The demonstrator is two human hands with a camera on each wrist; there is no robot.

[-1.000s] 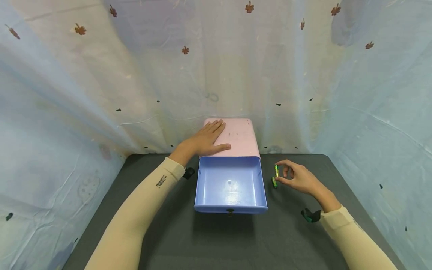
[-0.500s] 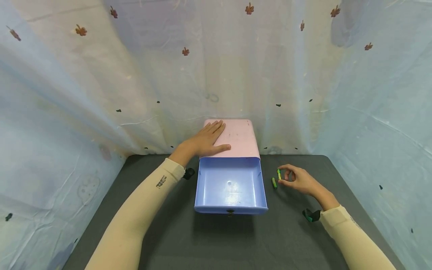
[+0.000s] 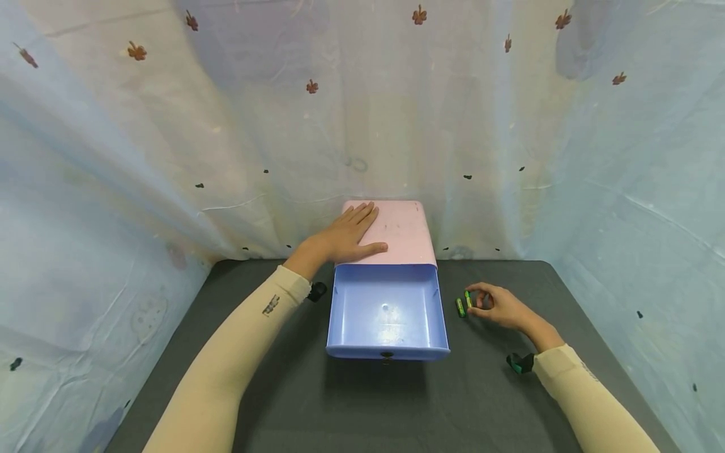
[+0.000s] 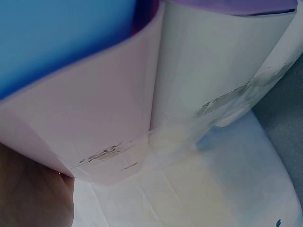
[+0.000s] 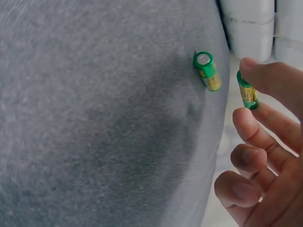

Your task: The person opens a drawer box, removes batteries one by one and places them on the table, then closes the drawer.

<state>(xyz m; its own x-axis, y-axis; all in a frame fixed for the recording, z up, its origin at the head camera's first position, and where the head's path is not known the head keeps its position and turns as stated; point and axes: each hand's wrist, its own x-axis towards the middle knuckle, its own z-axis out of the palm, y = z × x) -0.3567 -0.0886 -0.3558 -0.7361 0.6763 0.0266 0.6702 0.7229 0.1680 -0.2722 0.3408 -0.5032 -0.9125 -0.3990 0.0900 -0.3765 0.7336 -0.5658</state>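
Your right hand [image 3: 498,306] pinches a small green-and-yellow cylindrical battery [image 5: 248,93], its label illegible, just beside a matching green-and-yellow battery [image 5: 209,74] on the dark grey counter [image 3: 476,402]. Your left hand [image 3: 347,240] rests, fingers [image 3: 369,221] apart, on the pink plastic box [image 3: 403,231].

Free room above the drawer [image 3: 387,305], loose battery [image 5: 208,72] alongside as obstacle.

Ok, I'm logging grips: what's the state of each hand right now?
Left hand: open, resting on the pink box, holding nothing.
Right hand: pinching a green-and-yellow battery by its ends.
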